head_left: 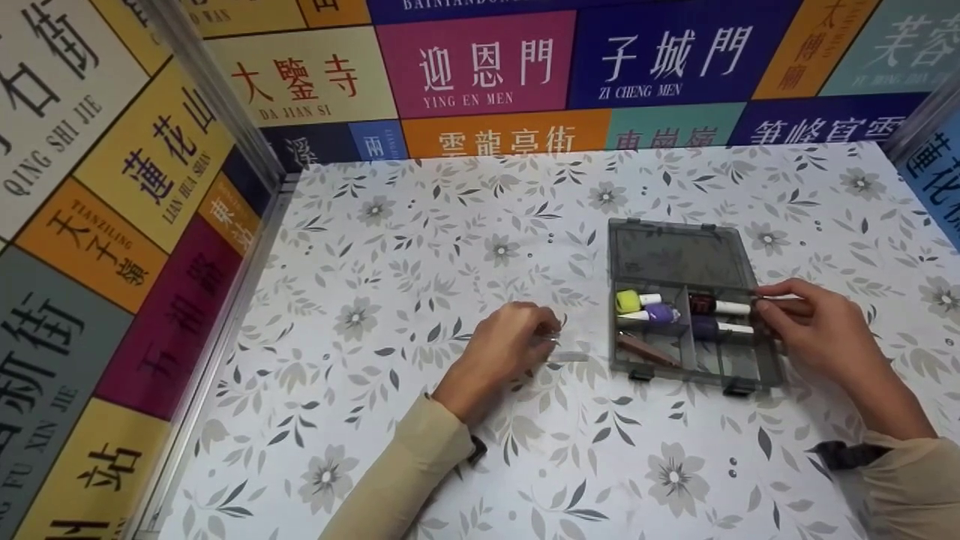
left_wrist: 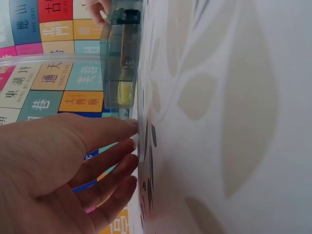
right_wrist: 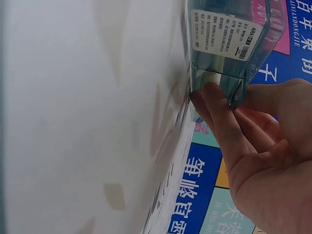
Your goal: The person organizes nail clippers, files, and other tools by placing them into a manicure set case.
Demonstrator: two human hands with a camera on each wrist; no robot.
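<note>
A smoky see-through compartment box [head_left: 660,373] stands on the table with its lid [head_left: 675,251] swung back. My right hand [head_left: 825,330] grips its right wall between thumb and fingers. Inside, the back left compartment has a yellow nail polish bottle [head_left: 627,301] and a purple one [head_left: 660,313]. To the right lie a dark red bottle [head_left: 703,304] and a dark purple one [head_left: 705,328], both with white caps. A slim brown item [head_left: 649,349] slants across the front left compartment. Left of the box, my left hand [head_left: 510,341] pinches a thin clear plastic strip [head_left: 568,356] low at the tabletop.
A white cloth with grey flowers and leaves covers the table [head_left: 450,240]. Panels with coloured blocks and large characters [head_left: 480,67] rise behind it and at both sides. A printed white label [right_wrist: 225,34] is on the box's outside.
</note>
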